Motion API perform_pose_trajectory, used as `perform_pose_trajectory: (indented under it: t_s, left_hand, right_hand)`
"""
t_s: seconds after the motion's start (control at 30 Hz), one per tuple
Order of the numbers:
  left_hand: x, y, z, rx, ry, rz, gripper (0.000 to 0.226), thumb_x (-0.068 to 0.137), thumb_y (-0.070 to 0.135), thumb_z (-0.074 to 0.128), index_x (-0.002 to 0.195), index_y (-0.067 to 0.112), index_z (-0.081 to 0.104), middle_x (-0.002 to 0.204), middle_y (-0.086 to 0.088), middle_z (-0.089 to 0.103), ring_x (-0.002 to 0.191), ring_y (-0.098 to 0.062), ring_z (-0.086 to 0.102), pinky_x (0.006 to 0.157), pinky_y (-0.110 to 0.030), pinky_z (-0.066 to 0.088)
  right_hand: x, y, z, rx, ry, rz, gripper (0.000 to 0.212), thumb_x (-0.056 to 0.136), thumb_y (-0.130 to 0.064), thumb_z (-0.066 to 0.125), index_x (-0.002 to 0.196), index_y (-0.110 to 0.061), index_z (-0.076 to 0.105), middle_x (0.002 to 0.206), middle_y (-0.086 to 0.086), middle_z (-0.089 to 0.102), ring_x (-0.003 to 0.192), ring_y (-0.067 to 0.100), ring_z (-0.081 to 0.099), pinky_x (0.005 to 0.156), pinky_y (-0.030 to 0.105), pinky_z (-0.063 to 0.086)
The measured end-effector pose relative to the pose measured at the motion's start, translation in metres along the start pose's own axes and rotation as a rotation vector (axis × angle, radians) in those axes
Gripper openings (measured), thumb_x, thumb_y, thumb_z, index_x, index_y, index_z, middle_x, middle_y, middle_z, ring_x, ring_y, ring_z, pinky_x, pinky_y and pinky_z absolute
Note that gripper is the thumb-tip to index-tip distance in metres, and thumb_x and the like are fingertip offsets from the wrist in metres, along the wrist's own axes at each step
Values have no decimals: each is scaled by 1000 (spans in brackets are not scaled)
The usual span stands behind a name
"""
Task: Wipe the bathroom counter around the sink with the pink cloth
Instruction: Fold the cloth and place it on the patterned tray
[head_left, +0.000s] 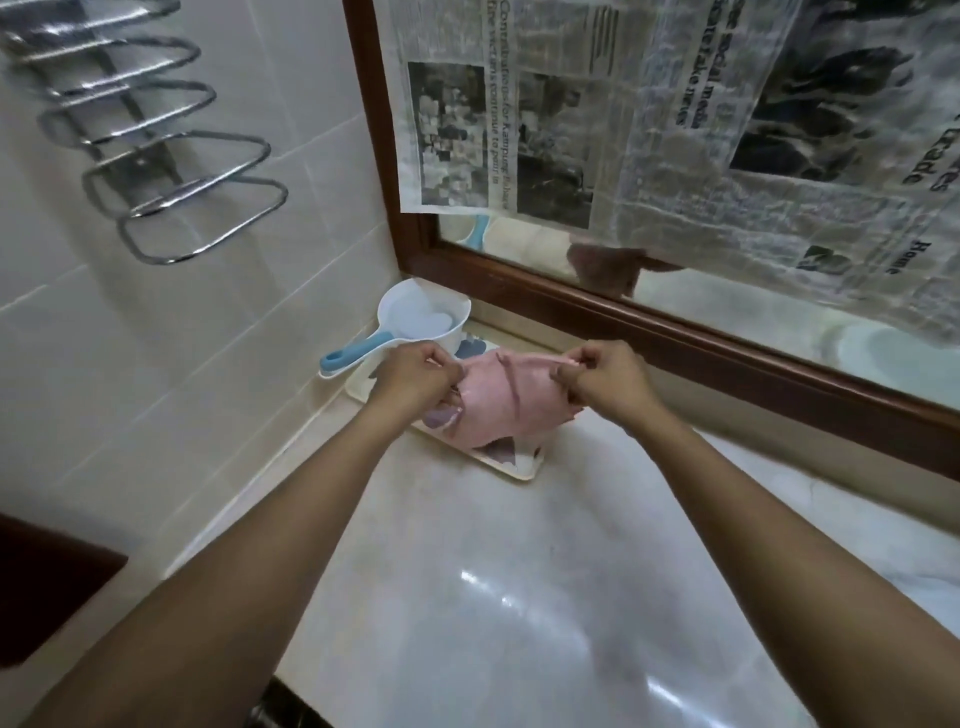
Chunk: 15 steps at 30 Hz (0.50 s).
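The pink cloth (506, 402) hangs stretched between both my hands, above a patterned tray (519, 467) in the counter's far left corner. My left hand (413, 376) pinches the cloth's left edge. My right hand (605, 382) pinches its upper right edge. The cloth's lower part sags onto the tray. The glossy pale marble counter (519, 597) spreads out below my arms. No sink shows in this view.
A white water dipper with a blue handle (415, 322) stands in the corner behind the tray. A wood-framed mirror (675, 332) covered with newspaper runs along the back. A chrome towel rack (156, 156) hangs on the tiled left wall.
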<state>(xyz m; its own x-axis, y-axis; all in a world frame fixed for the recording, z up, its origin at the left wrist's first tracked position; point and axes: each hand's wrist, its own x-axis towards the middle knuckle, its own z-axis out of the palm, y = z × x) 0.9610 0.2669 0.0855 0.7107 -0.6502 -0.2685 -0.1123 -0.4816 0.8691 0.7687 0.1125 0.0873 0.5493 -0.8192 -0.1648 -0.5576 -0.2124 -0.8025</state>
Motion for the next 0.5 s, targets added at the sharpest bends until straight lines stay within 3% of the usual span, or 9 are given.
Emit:
perform_pose_trajectory:
  t_s: [0.13, 0.27, 0.37, 0.4, 0.43, 0.5]
  left_hand:
    - [1, 16, 35, -132, -105, 4, 11, 90, 18, 68, 80, 14, 67, 80, -11, 77, 74, -29, 79, 72, -36, 62]
    - [5, 24, 39, -252, -202, -70, 26, 87, 24, 57, 97, 14, 79, 97, -7, 80, 83, -24, 76, 65, -28, 56]
    - [5, 18, 32, -6, -66, 92, 22, 88, 30, 56, 95, 22, 76, 97, 7, 77, 88, -17, 70, 81, -33, 55]
    - [5, 15, 28, 133, 24, 196, 16, 87, 30, 62, 99, 24, 70, 104, 9, 71, 95, -14, 65, 83, -30, 51]
    - [5, 10, 23, 316, 60, 305, 23, 85, 28, 68, 108, 25, 64, 112, 8, 62, 101, -13, 59, 83, -27, 48]
    - [10, 3, 18, 539, -43, 442, 43, 80, 19, 72, 120, 26, 60, 120, 6, 56, 107, -13, 53, 84, -27, 46]
  right_hand:
    - [9, -17, 22, 72, -133, -102, 8, 90, -24, 77, 97, -19, 76, 80, -4, 78, 69, 14, 75, 70, 39, 62]
    - [16, -12, 30, 62, -246, -212, 15, 79, -27, 75, 90, -38, 73, 84, -16, 76, 82, 9, 72, 82, 37, 58]
    - [25, -6, 26, 97, -236, -270, 23, 83, -13, 70, 83, -35, 74, 78, -13, 74, 78, 12, 70, 84, 48, 60]
    - [27, -6, 23, 105, -240, -285, 24, 85, -8, 69, 86, -31, 76, 80, -9, 76, 80, 13, 70, 86, 51, 60]
    - [28, -7, 20, 111, -259, -294, 23, 88, -2, 68, 90, -23, 77, 84, -4, 77, 82, 13, 71, 87, 52, 59]
    - [30, -10, 12, 86, -318, -292, 19, 92, 5, 66, 97, -10, 76, 90, 9, 78, 83, 15, 71, 86, 50, 59]
